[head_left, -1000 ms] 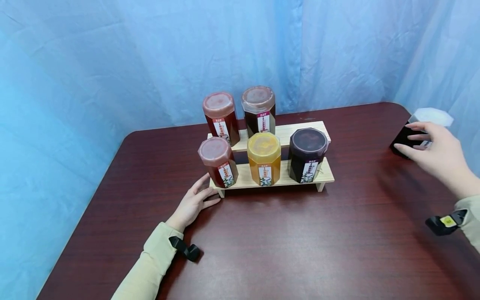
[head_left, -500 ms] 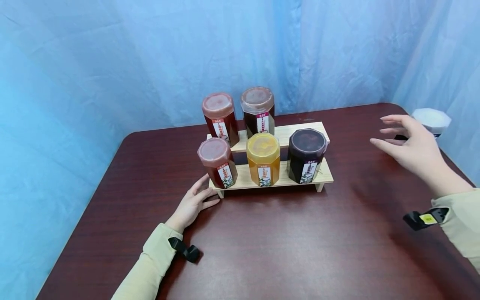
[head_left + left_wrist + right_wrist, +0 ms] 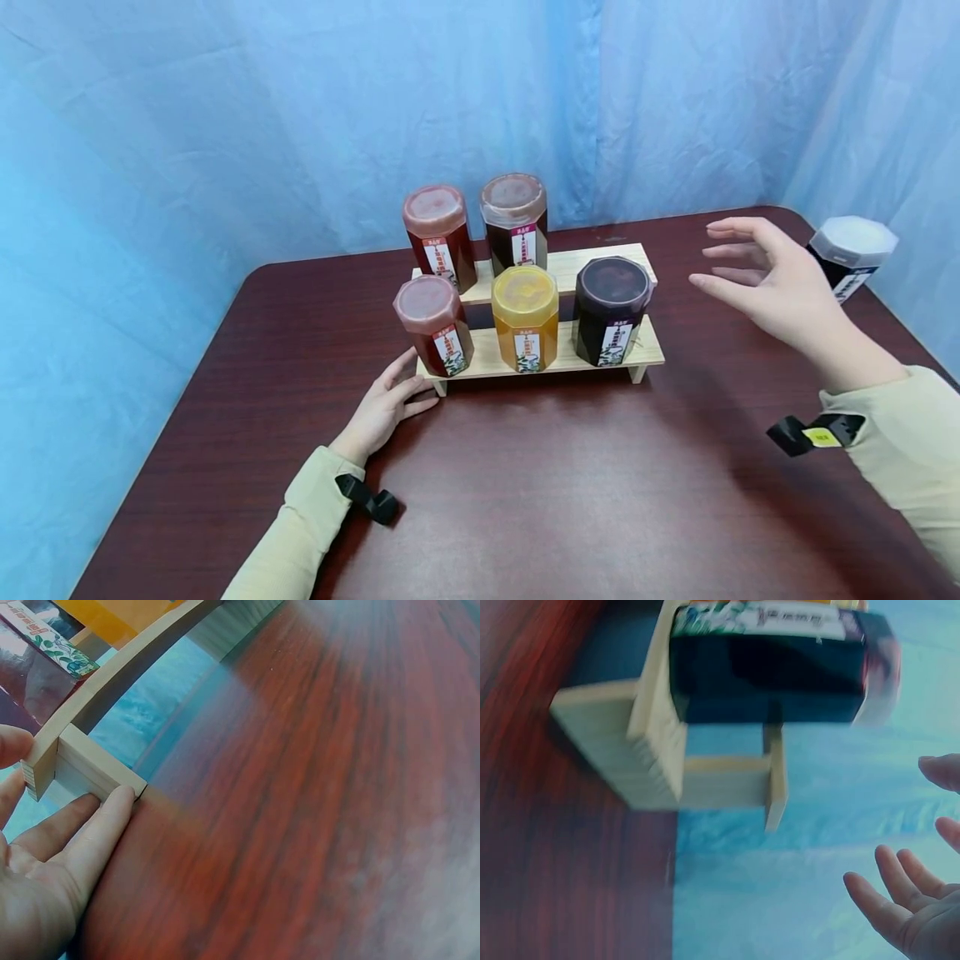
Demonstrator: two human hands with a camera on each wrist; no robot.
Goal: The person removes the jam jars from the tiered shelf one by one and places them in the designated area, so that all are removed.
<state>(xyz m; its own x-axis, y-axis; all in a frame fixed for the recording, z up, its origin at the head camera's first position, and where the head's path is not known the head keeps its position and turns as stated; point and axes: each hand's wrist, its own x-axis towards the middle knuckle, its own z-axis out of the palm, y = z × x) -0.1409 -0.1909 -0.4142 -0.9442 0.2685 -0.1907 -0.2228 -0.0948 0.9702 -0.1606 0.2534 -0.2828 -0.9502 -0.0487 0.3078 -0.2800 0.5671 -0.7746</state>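
My left hand (image 3: 377, 412) rests at the left end of a two-tier wooden rack (image 3: 486, 340). In the left wrist view, its fairly straight fingers (image 3: 112, 817) touch the rack's leg and board end. Several eight-sided jars stand on the tiers: a red jar (image 3: 442, 242) and a dark brown jar (image 3: 519, 229) at the back, and a red-brown jar (image 3: 438, 329), a yellow jar (image 3: 527, 321) and a dark purple jar (image 3: 611, 312) in front. To the rack's right, my right hand (image 3: 780, 292) hovers with parted fingers and holds nothing.
A black jar with a whitish lid (image 3: 851, 250) stands at the table's far right, partly behind the right hand. The dark red-brown table (image 3: 525, 500) reaches back to a blue curtain (image 3: 300, 125). On the back tier, bare board lies right of the brown jar.
My right hand has drawn away from the black jar and moved left toward the rack, uncovering more of that jar. The left hand stays at the rack's end.
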